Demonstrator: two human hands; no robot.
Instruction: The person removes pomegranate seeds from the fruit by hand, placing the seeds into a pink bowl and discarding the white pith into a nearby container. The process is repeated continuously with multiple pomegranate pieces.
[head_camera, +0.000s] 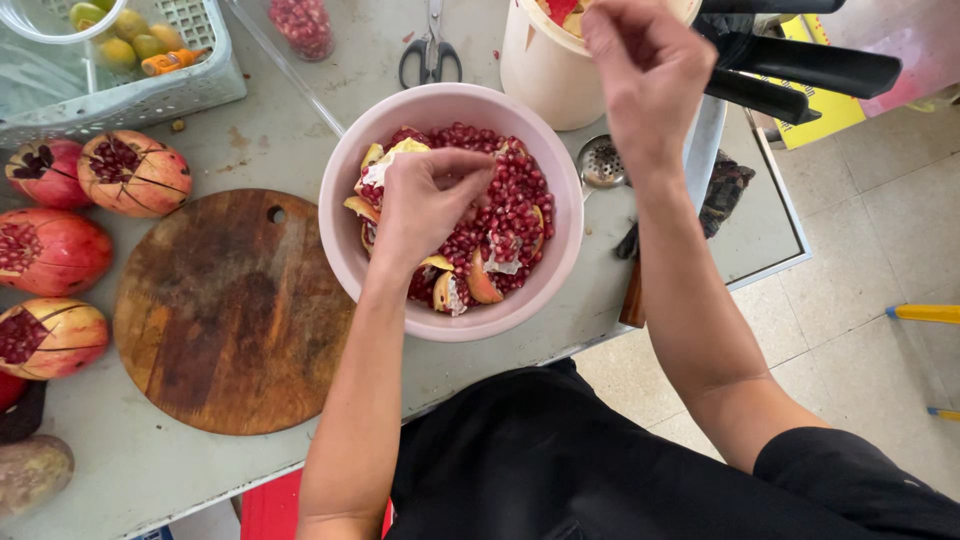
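A pink bowl (345, 235) on the grey counter holds red pomegranate seeds (510, 205) and pieces of yellowish peel. My left hand (425, 205) reaches into the bowl with its fingers curled around a piece of pomegranate peel at the bowl's left side. My right hand (645, 70) is raised over a cream bucket (545, 70) behind the bowl, fingers pinched together; whether anything is between them I cannot tell.
A round wooden cutting board (225, 315) lies left of the bowl. Several scored pomegranates (135, 172) line the left edge. A white basket (150, 95) with small fruit, scissors (430, 50), a metal strainer (602, 160) and black knife handles (800, 65) sit at the back.
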